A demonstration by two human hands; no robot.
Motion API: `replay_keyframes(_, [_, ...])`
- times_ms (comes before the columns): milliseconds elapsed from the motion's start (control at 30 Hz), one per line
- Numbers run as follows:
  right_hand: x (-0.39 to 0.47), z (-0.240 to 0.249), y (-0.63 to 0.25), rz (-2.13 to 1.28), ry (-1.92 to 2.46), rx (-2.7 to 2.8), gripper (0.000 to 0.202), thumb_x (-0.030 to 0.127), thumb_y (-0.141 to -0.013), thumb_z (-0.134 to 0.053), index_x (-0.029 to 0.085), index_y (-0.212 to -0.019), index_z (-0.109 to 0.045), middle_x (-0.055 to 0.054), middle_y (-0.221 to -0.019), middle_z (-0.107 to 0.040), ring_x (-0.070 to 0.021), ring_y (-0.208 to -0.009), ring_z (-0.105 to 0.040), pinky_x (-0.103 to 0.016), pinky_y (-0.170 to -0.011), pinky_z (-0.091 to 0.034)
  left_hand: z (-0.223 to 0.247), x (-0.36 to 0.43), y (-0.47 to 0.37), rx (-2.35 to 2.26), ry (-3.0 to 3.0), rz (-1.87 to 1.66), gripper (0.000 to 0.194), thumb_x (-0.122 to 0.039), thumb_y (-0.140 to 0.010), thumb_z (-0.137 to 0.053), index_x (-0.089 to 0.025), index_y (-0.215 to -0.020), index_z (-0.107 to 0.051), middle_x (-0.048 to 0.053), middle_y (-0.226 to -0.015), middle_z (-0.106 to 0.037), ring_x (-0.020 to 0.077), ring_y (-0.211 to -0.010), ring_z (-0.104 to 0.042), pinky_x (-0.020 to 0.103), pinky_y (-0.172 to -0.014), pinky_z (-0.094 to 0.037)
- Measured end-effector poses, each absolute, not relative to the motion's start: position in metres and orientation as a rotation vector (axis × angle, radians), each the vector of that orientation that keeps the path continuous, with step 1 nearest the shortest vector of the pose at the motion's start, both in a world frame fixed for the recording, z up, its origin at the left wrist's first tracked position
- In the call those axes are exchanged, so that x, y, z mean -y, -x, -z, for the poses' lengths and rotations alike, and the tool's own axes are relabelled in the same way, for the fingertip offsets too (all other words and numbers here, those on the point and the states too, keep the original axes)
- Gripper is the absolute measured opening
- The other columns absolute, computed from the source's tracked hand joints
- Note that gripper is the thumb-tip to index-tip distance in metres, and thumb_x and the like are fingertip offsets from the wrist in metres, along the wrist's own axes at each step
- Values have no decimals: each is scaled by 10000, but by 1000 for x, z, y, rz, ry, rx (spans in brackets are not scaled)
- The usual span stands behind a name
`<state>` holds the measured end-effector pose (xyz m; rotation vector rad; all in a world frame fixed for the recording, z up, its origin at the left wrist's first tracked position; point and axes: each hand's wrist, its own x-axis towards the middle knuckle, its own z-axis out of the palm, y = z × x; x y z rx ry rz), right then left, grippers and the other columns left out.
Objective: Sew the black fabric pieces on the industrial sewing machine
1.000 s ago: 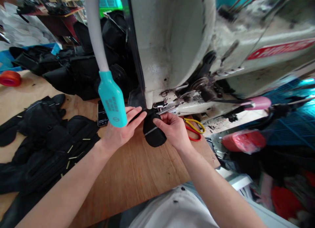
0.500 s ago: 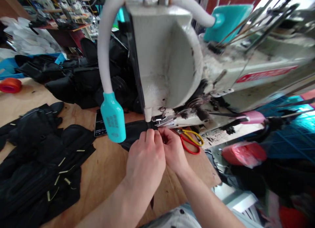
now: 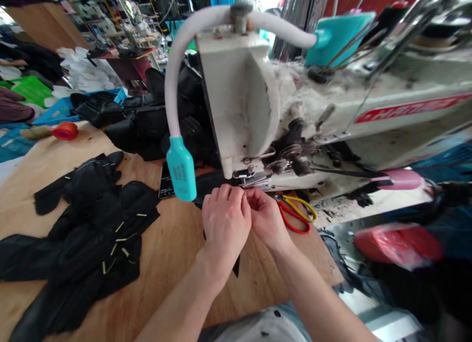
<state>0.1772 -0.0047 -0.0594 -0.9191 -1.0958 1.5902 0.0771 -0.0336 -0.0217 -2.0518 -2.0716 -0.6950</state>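
Below the head of a stained, cream-white metal sewing machine [image 3: 236, 96]: one black fabric piece [image 3: 208, 181], which lay on the brown wooden surface [image 3: 177, 273], its right portion covered by fingers. Left hand [image 3: 226, 219]: palm down, fingers bent and set close together; its underside was hidden, so whether it gripped the fabric could not be told. Right hand [image 3: 267, 214]: close against the left, thumb and forefinger drawn narrow; anything pinched between them could not be made out. One black pointed tip [image 3: 236, 267] showed below the left hand. Right of both hands: one pair of scissors [image 3: 295, 213], handles red and yellow. Left of the fabric piece: one black-screened phone [image 3: 164, 182], partly covered from view by the turquoise plastic end [image 3: 181, 170] of a white bent tube [image 3: 171, 86]. Farther left: one spread of black fabric parts [image 3: 99, 233] with pale yellow strips. Behind these: one heap of black pieces [image 3: 147, 120]; beside it, one orange-red round roll [image 3: 65, 131].
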Motion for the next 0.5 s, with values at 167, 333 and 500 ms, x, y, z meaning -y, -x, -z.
replay_keyframes(167, [13,72,-179,-1553,989,1139,161,304,-735,-753,198,-792,-645,2,-752,-677,-149,-674,-603,-269,-666,-504,53,55,-70,1909,1977,935,283,-163,-904,-590,-179,-1175,-670,137,-1155,-635,303,-1115,-553,481,-958,-417])
replay_keyframes(333, [17,79,-182,-1463,1057,1199,136,319,-784,-701,193,-819,-664,-3,-773,-685,-150,-694,-616,-272,-695,-506,86,76,-58,1818,1944,793,466,-131,-878,-589,-189,-1339,-619,156,-1133,-585,302,-1071,-549,471,-931,-427])
replay_keyframes(500, [20,83,-184,-1244,1149,1382,107,303,-849,-623,203,-852,-660,4,-775,-685,-143,-667,-601,-263,-686,-484,78,83,-50,1790,2225,770,479,-88,-917,-501,-170,-1384,-565,88,-1005,-624,209,-919,-624,325,-815,-503])
